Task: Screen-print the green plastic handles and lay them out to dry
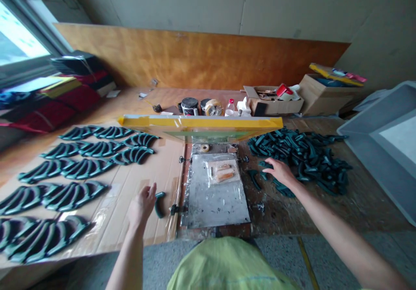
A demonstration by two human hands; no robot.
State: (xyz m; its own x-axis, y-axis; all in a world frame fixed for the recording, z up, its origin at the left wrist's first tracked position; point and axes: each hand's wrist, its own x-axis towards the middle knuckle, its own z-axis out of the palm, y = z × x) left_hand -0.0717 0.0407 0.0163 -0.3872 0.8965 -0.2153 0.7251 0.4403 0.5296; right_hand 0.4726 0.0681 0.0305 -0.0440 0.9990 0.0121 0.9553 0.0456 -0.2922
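Note:
On the left, my left hand (143, 203) is closed, its fingertips at the upper end of a curved dark green handle (159, 205) above the cardboard sheet (130, 212). My right hand (279, 172) is at the near left edge of a heap of similar handles (299, 151). Its thumb and fingers close around one small dark green handle (264, 164), partly hidden by the fingers. Another loose handle (254, 180) lies just left of that hand. Between my hands is a flat grey metal plate (214, 203) bearing a plastic-wrapped block (224, 173).
A yellow-taped frame (201, 122) stands tilted up behind the plate. Rows of handles (78, 194) cover the cardboard at left. Tubs (189, 106), a bottle (230, 106) and an open carton (276, 104) stand behind. A grey bin (364, 138) leans in at right.

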